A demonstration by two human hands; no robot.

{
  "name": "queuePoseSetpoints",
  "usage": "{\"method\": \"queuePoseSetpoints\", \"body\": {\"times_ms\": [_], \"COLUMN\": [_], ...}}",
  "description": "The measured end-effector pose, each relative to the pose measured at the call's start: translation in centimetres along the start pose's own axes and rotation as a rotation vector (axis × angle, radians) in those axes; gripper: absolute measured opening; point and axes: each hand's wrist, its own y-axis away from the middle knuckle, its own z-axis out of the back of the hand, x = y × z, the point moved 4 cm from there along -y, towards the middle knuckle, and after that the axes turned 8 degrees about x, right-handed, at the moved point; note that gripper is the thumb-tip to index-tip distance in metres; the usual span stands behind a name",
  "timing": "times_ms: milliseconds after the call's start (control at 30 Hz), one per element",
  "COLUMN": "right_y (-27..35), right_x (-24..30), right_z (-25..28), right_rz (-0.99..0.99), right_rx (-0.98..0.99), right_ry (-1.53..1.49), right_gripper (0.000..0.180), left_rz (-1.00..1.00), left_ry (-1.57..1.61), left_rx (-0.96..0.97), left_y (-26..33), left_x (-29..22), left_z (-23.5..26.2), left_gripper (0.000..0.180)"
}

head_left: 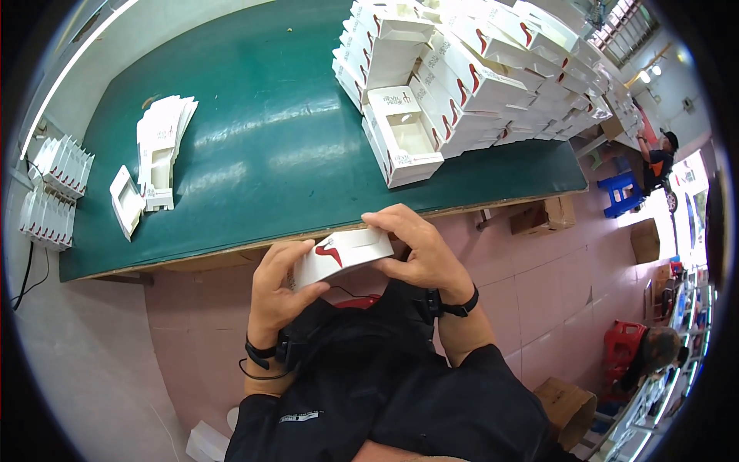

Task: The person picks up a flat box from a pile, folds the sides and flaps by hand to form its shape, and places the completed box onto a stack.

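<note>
Between my two hands, just off the near edge of the green table, is a white cardboard box (356,250) with a red high-heel shape printed on it. My left hand (281,282) grips its left end, fingers above and thumb below. The right end is held by my right hand (419,250), index finger on the upper edge and thumb underneath. Beyond them on the table (254,154), a stack of flat white carton blanks (159,146) lies at the left, with one partly folded blank (127,202) beside it.
Many formed white boxes (477,85) are piled at the table's far right, one windowed box (404,135) at the front. More boxes (50,219) stand at the left wall. Blue stool (620,192), red stool (620,350) and brown cartons (543,217) are right. Two other people are there.
</note>
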Motion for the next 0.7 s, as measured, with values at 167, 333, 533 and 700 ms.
{"method": "queuePoseSetpoints", "body": {"times_ms": [167,333,533,700], "right_y": [0.4,0.0,-0.3,-0.6], "right_x": [0.8,-1.0,-4.6,-7.0], "right_z": [3.1,5.7,6.2,5.9], "right_rz": [0.099,0.332,0.23,0.162], "right_rx": [-0.231,-0.791,-0.817,-0.816], "right_ry": [0.01,0.068,0.608,0.717], "right_gripper": [0.053,0.047,0.047,0.049], "left_rz": [-0.19,-0.026,0.148,0.163], "left_ry": [0.107,0.178,-0.104,-0.341], "left_rx": [-0.437,-0.514,-0.38,-0.329], "left_y": [0.0,1.2,1.5,0.6], "left_x": [-0.5,5.0,8.5,7.4], "left_z": [1.6,1.7,0.1,-0.4], "left_gripper": [0.047,0.039,0.031,0.029]}}
